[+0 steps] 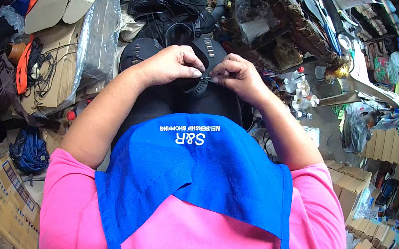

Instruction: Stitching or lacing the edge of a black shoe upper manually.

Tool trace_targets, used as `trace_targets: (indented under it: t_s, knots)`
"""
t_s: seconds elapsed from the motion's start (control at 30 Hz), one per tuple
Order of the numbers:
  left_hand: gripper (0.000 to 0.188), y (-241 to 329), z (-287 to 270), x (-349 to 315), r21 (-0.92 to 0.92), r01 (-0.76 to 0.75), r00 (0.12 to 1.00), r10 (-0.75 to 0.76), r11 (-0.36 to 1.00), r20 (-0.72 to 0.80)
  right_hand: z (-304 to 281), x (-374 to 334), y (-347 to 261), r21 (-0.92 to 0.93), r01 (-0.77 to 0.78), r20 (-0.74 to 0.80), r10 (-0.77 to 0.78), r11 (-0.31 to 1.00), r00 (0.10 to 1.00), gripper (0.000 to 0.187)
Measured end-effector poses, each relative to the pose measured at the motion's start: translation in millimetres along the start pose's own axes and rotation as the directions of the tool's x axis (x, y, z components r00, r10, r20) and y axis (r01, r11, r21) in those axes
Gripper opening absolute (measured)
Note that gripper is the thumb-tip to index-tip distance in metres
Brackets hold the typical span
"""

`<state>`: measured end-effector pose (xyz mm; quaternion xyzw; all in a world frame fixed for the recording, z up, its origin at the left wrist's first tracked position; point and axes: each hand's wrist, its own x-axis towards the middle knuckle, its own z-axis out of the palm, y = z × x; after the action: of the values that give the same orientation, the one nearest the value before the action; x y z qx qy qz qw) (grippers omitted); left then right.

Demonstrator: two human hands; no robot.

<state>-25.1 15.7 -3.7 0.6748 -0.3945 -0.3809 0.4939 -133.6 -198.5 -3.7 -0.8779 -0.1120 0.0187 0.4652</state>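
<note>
My left hand (173, 67) and my right hand (239, 79) meet above my lap, thumbs and fingertips pinched together. Between the fingertips runs a thin, pale, shiny strand (207, 78), too small to name with certainty. Both hands appear to hold it, one at each side. Just behind and below the fingertips are dark rounded shapes on my knees, one black piece with pale stitch-like marks (209, 48) and another at the left (139, 51). My black trousers (182, 103) show under the hands, and a blue apron (213, 168) covers my front.
Coiled black cables (169, 2) lie ahead. Flattened cardboard (58, 58) and clear plastic sheeting (100, 30) lean at the left. Several small bottles (302, 95) stand at the right, near stacked cardboard boxes (348, 187). A yellow carton (9, 204) sits at the lower left.
</note>
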Motion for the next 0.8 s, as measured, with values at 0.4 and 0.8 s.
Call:
trace_targets:
  t_s: [0.4,0.8]
  knots:
    - [0.032,1.2,-6.9,-2.3,0.109,0.035,0.982,-0.055,0.993,0.179,3.6,-15.1,-22.8,-0.242,0.104,-0.037,-0.116,0.965,0.993,0.019]
    - [0.036,7.2,-6.1,-0.3,0.272,-0.005,0.968,-0.064,0.962,0.244,-2.5,5.1,-73.7,-0.730,0.267,0.301,-0.054,0.629,0.952,0.014]
